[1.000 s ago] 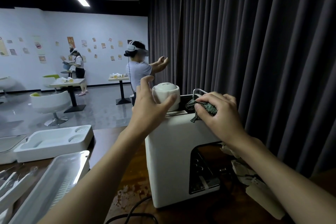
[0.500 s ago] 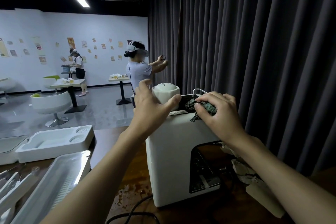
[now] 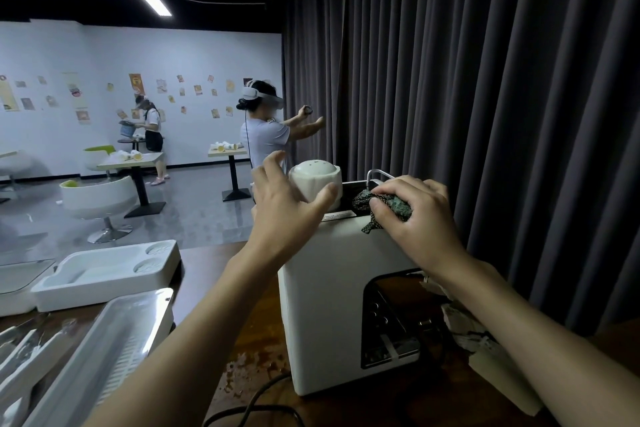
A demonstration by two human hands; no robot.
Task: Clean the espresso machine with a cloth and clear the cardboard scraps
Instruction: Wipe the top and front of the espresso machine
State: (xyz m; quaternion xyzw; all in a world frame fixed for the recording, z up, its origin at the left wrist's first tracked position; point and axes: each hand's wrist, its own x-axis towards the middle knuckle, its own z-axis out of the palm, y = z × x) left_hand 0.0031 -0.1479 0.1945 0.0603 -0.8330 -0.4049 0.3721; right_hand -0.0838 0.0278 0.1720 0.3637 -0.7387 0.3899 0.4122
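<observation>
A white espresso machine (image 3: 325, 308) stands on the dark wooden table (image 3: 214, 260), its black front panel facing right. A white domed lid (image 3: 313, 177) sits on its top at the left. My right hand (image 3: 415, 218) presses a bunched dark green cloth (image 3: 384, 206) onto the top edge of the machine. My left hand (image 3: 287, 208) has its fingers spread around the near side of the white lid, thumb against it. Torn cardboard scraps (image 3: 464, 319) lie on the table right of the machine, partly hidden by my right forearm.
White foam packing trays (image 3: 104, 274) and a clear plastic tray (image 3: 104, 357) lie at the left. A black cable (image 3: 256, 399) runs in front of the machine. A dark curtain (image 3: 485, 114) hangs close behind. Two people stand among small tables in the room beyond.
My left hand has shifted slightly along the white lid, fingers still spread. My right hand stays on the cloth at the machine's top. The person in the background has moved their arms.
</observation>
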